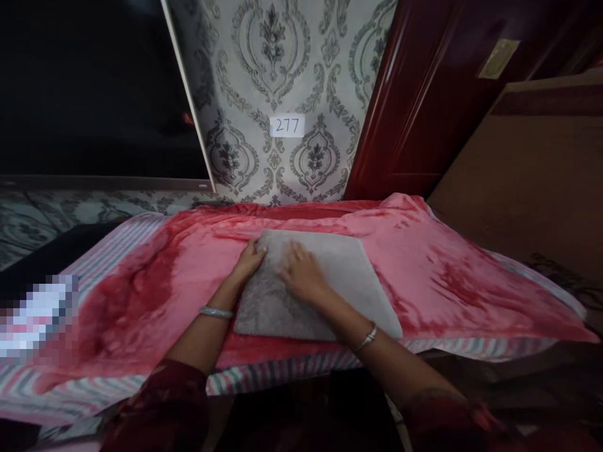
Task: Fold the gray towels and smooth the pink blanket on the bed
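Note:
A grey plush mat [348, 270], roughly square and flat, lies on a pink and red fleece blanket [207, 251]. My left hand [249, 260] is at the mat's far left corner, its thumb on top and the other fingers along the edge, seemingly gripping it. Flat on the left half of the mat rests my right hand [304, 273], fingers stretched out and blurred by motion. Darker, brushed-looking pile shows between the two hands. Nothing is visible in the right hand.
A striped cloth [117, 251] shows under the blanket's edges. Behind stand a dark screen [94, 88], a patterned wall with a paper label "277" [287, 125], and a dark red door [424, 94]. A large cardboard box [527, 188] is at the right.

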Demonstrator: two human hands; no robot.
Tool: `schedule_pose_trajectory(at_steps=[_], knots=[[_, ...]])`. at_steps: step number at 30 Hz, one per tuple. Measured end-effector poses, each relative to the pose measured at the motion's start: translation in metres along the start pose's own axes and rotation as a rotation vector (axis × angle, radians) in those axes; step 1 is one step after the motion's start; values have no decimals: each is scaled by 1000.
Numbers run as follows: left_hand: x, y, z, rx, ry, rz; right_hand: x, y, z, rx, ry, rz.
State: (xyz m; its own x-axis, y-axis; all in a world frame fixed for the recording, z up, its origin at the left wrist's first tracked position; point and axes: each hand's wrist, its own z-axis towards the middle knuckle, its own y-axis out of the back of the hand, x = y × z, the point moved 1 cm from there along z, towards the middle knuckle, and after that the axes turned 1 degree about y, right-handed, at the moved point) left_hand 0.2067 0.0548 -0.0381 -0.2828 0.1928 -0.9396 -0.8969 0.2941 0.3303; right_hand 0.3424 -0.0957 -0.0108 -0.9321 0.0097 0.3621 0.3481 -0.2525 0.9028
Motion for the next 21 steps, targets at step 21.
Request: schedule_pose_trajectory(at_steps=[21], knots=[[6,2,3,-30,-100,233,-100,26,-89,172,-389,-303]])
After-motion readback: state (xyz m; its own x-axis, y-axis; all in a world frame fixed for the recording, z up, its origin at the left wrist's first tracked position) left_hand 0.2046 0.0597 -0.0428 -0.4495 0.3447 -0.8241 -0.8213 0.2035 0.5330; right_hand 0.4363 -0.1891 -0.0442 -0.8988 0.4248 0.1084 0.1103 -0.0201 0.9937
